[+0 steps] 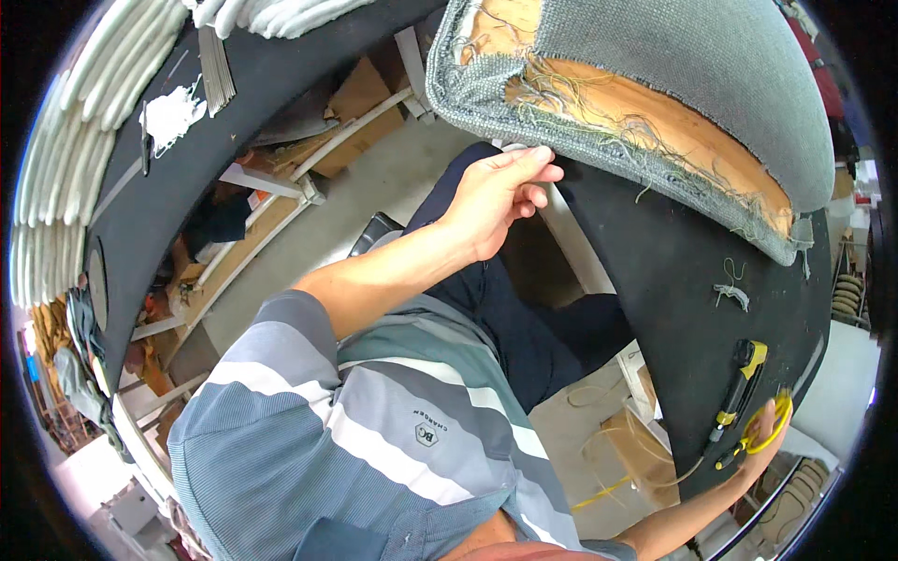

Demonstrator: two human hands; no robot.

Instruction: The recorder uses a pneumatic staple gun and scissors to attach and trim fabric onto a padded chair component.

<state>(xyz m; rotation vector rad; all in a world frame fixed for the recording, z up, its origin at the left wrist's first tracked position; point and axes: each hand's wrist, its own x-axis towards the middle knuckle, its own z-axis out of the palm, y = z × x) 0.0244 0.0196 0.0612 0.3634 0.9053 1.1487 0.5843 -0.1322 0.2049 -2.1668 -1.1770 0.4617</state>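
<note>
Left hand [500, 201]: half-curled beside grey fabric-covered wooden furniture piece [687, 65]; cannot tell whether gripping
Right hand [765, 440]: closed on yellow-handled scissors [784, 411]
Piece: on black surface [645, 271]
Near scissors: yellow-and-black hand tool [744, 385]
Between tool and piece: grey fabric scrap [733, 297]

An upholstered piece [655, 84] lies on the table [673, 299] ahead, its near edge just beside the left hand [500, 201]. Right of that hand I see a fabric scrap [732, 296], then a hand tool [742, 383], then scissors [750, 442] in the right hand [769, 432]. Stacked strips [70, 178] lie far left.
</note>
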